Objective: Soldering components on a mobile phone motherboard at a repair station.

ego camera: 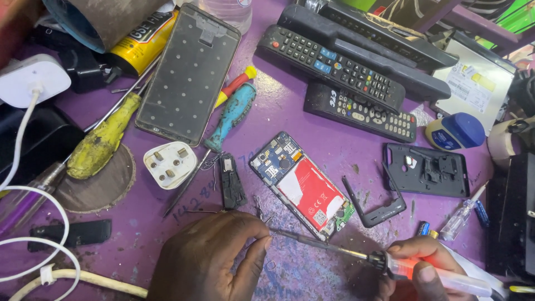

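Orange-handled screwdriver (356,253) gripped in right hand (426,267); left hand (209,256) pinches shaft near opened phone (304,184). Keep tip steady, square.

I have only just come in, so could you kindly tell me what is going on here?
A person works on an opened smartphone lying on a cluttered purple table. The right hand holds an orange-handled screwdriver whose shaft runs toward the left hand, which pinches near its tip. Remote controls lie beyond.
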